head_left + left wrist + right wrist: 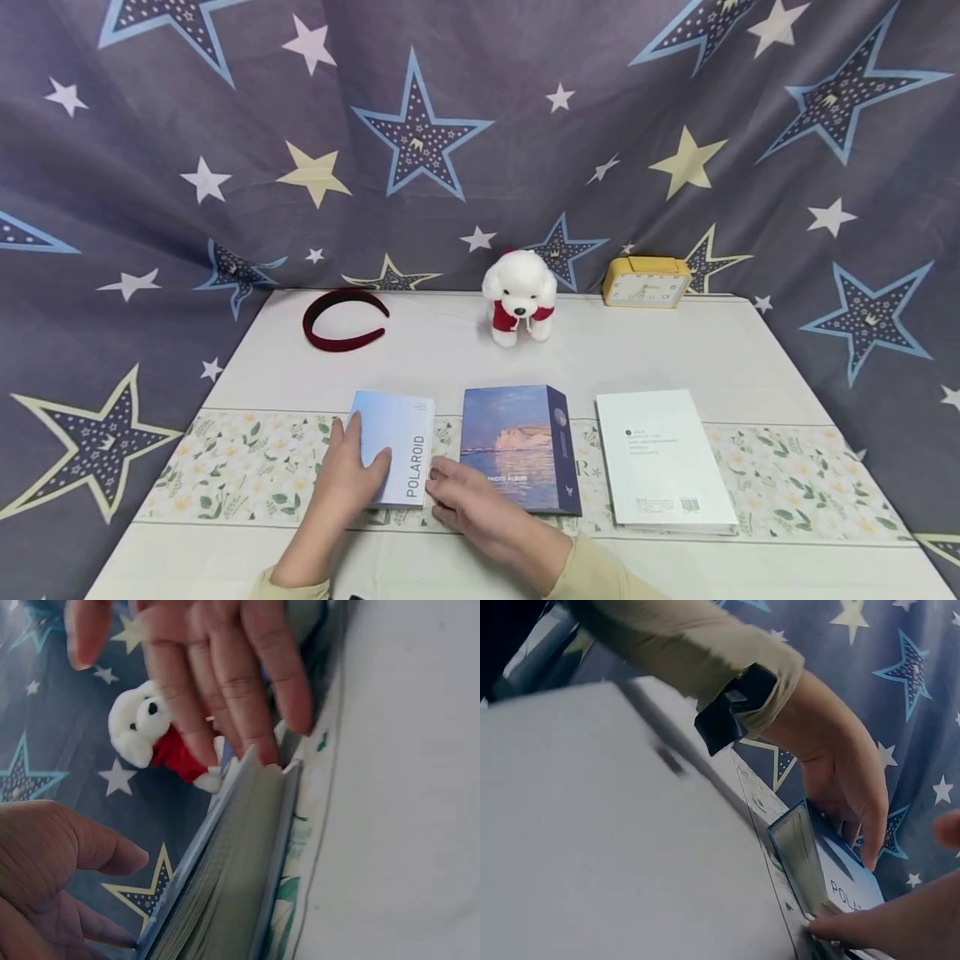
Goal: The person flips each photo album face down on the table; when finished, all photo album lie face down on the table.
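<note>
A light blue photo album (386,437) marked POLAROID lies on the floral strip of the table. Against its left side rests my left hand (347,467), fingers extended along the edge and thumb over the cover. My right hand (480,504) is at its right edge, with fingertips right at the side and fingers fairly straight. In the left wrist view, pages show between the covers of this album (232,862). Just right of it lies a second photo album (510,433) with a seaside painting, partly covered by my right hand in the head view.
A white book (667,458) lies at the right. Further back are a dark red headband (322,337), a white plush dog (520,287) in red and a yellow clock (647,282). A starry curtain (525,175) hangs behind the table.
</note>
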### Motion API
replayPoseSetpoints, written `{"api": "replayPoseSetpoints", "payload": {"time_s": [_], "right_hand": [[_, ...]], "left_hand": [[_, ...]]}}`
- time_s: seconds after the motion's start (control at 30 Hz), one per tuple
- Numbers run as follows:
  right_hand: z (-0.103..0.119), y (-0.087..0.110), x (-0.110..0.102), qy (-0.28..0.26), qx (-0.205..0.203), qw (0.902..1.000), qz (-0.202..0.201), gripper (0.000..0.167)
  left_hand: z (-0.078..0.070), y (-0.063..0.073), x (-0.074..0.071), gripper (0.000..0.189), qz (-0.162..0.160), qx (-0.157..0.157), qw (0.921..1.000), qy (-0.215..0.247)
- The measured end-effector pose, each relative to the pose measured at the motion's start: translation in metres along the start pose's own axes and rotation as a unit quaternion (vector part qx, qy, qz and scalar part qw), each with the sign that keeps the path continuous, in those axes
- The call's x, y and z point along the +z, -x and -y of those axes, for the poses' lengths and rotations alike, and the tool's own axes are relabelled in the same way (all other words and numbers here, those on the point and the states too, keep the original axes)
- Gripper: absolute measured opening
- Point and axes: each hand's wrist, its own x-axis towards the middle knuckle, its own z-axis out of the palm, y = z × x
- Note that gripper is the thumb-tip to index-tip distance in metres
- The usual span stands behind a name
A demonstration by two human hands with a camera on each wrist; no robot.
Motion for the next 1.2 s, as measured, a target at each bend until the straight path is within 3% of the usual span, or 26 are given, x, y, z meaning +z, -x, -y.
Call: {"api": "replayPoseSetpoints", "payload": {"time_s": [0.17,0.47,0.63,0.87,1.2], "right_hand": [[-0.001,0.000,0.001,-0.089,-0.015,0.9944,-0.054,0.069],[-0.005,0.000,-0.001,-0.146,-0.060,0.9866,-0.042,0.067],[-0.003,0.001,-0.003,-0.141,-0.071,0.9869,-0.033,0.068],[0.006,0.002,-0.005,-0.079,-0.081,0.9926,-0.044,0.073],[0.012,0.001,-0.007,-0.022,-0.098,0.9937,0.050,0.063]], "left_hand": [[0.001,-0.002,-0.004,0.079,0.030,-0.028,0.9986,0.034],[0.001,-0.003,-0.012,0.079,0.057,-0.043,0.9936,0.088],[0.002,-0.002,-0.015,0.081,0.062,-0.047,0.9925,0.094],[0.000,0.002,-0.011,0.090,0.071,-0.035,0.9881,0.132],[-0.012,0.013,0.003,0.090,0.093,0.018,0.9833,0.155]]}}
